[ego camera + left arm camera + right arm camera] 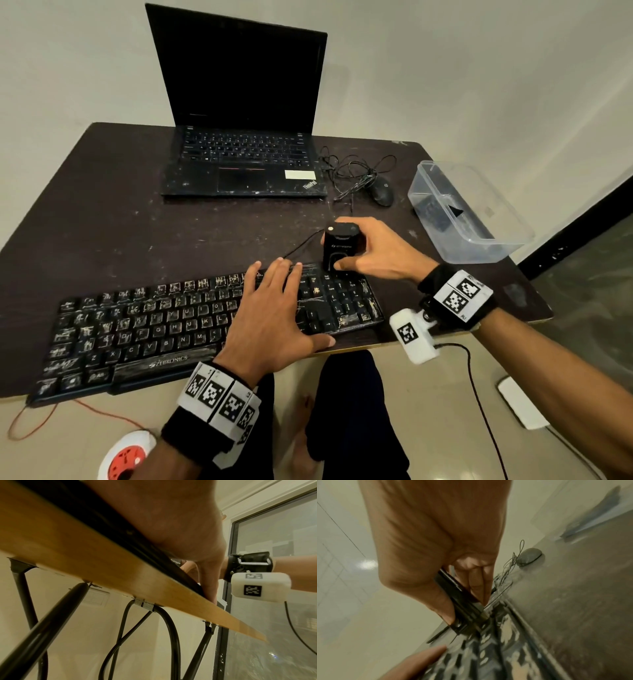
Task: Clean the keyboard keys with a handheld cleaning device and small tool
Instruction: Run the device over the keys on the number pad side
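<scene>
At 6 o'clock in the head view a person's knees and a bare foot sit under the table [113, 219] edge, with a white and red round socket unit [126, 455] at 7 o'clock, half cut off by the frame. Next out, the dusty black keyboard [144, 329] lies along the near edge, its left end overhanging the table. The left hand [270, 315] lies flat on the keyboard's right-hand part, fingers straight and slightly spread, thumb out along the front edge; the keys beneath it are hidden. In the left wrist view this hand [171, 524] is a blurred mass over the table edge [106, 582], and only the thumb can be made out.

At 3 o'clock from it, the right hand [380, 253] grips the black handheld cleaning device [339, 250], standing upright at the keyboard's far right corner above the number pad, thumb on the near face, fingers curled round the back and mostly hidden. The right wrist view is motion-blurred: the hand [436, 534] clamps a dark body [460, 601] whose lower end meets the keys, detail unreadable.

Farther, at 1 o'clock, a black mouse [382, 192] lies beside its tangled cable. At 2 o'clock stands a clear plastic box [479, 240] holding dark items too indistinct to name. At 12 o'clock an open laptop [239, 137] has a dark screen
</scene>
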Demonstrator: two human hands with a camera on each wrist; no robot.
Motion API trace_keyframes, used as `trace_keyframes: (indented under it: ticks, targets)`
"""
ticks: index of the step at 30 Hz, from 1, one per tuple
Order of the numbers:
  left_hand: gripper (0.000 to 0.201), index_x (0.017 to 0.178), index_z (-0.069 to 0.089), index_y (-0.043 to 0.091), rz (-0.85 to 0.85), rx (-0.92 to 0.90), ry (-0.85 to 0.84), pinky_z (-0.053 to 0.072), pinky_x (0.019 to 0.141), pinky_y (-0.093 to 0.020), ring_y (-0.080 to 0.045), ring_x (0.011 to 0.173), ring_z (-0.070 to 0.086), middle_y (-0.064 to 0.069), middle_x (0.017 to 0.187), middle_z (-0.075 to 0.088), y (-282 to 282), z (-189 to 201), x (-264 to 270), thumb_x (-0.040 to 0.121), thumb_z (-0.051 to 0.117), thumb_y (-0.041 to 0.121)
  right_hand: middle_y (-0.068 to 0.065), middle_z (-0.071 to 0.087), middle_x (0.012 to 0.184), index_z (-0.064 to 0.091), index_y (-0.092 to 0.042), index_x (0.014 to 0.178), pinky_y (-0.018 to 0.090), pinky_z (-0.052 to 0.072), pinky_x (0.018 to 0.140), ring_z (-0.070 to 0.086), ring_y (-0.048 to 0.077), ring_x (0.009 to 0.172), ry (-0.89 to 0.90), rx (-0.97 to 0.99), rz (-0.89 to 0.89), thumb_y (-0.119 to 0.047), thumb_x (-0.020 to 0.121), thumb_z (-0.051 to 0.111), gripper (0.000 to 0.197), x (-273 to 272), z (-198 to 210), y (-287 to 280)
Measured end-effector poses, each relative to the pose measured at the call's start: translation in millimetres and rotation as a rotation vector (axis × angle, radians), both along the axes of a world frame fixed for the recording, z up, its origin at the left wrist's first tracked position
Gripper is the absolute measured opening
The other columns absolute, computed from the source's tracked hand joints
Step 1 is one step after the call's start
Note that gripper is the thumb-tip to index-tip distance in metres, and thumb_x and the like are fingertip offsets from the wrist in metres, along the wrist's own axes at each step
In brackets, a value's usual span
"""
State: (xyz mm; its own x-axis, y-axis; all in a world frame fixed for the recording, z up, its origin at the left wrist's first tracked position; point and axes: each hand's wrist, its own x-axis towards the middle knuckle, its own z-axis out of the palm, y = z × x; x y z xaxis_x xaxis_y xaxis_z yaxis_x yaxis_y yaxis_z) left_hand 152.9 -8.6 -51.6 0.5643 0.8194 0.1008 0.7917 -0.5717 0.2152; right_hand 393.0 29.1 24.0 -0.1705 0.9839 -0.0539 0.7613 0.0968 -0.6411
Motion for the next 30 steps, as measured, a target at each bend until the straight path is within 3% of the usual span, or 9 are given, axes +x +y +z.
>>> trace_keyframes:
  ticks: [4, 10, 15, 21, 25, 28, 30]
  targets:
    - [0.134, 0.162, 0.03, 0.008, -0.008, 0.01, 0.007, 0.004, 0.129, -0.053, -0.024, 0.158, 0.022, -0.009, 0.166, 0.034, 0, -1, 0, 0.065, 0.041, 0.1, -0.002, 0.079, 0.108, 0.07, -0.02, 0.12, 0.046, 0.06, 0.098, 0.075, 0.018, 0.102, -0.053, 0.062, -0.04, -0.01, 0.081, 0.084, 0.043, 3, 3, -2]
    - [0.134, 0.163, 0.027, 0.01, -0.003, -0.004, 0.01, 0.002, 0.129, -0.053, -0.022, 0.159, 0.019, -0.007, 0.168, 0.03, 0, 0, 0, 0.065, 0.039, 0.101, -0.003, 0.079, 0.099, 0.07, -0.021, 0.114, 0.047, 0.061, 0.091, 0.075, 0.018, 0.093, -0.137, 0.088, -0.03, -0.012, 0.079, 0.083, 0.039, 8, 6, -5]
    - [0.134, 0.162, 0.03, 0.009, 0.002, -0.001, -0.007, 0.002, 0.129, -0.053, -0.023, 0.159, 0.021, -0.009, 0.167, 0.032, 0, 0, 1, 0.064, 0.039, 0.1, -0.004, 0.079, 0.102, 0.068, -0.027, 0.116, 0.048, 0.061, 0.094, 0.075, 0.018, 0.1, -0.101, 0.076, -0.013, -0.016, 0.078, 0.083, 0.041, 6, 1, -11]
    - [0.135, 0.164, 0.025, 0.01, 0.003, -0.015, 0.012, -0.001, 0.129, -0.052, -0.022, 0.16, 0.016, -0.009, 0.17, 0.027, 1, 1, 0, 0.065, 0.034, 0.101, -0.005, 0.079, 0.107, 0.069, -0.027, 0.117, 0.043, 0.06, 0.1, 0.075, 0.013, 0.105, -0.02, 0.046, -0.021, -0.014, 0.08, 0.085, 0.043, 11, -1, -13]
    - [0.135, 0.164, 0.025, 0.01, -0.001, -0.012, 0.024, 0.001, 0.129, -0.053, -0.023, 0.16, 0.017, -0.01, 0.17, 0.027, 1, -1, -1, 0.065, 0.034, 0.101, -0.003, 0.078, 0.107, 0.068, -0.023, 0.112, 0.047, 0.058, 0.102, 0.074, 0.017, 0.106, 0.037, 0.081, -0.065, -0.012, 0.079, 0.084, 0.038, 12, -1, -6]
    - [0.134, 0.163, 0.028, 0.01, 0.002, -0.008, 0.012, 0.002, 0.129, -0.054, -0.023, 0.159, 0.019, -0.011, 0.169, 0.03, 1, -2, 0, 0.065, 0.037, 0.101, -0.003, 0.077, 0.113, 0.07, -0.02, 0.119, 0.038, 0.057, 0.104, 0.072, 0.014, 0.112, 0.06, 0.021, -0.016, -0.008, 0.081, 0.086, 0.043, 14, -4, -7]
    - [0.135, 0.164, 0.025, 0.011, -0.005, -0.013, 0.024, 0.001, 0.129, -0.053, -0.022, 0.16, 0.017, -0.01, 0.17, 0.027, 1, -1, 1, 0.065, 0.036, 0.101, -0.004, 0.077, 0.113, 0.07, -0.019, 0.119, 0.038, 0.056, 0.106, 0.073, 0.013, 0.112, 0.091, -0.023, -0.053, -0.007, 0.08, 0.086, 0.044, 22, 0, -7]
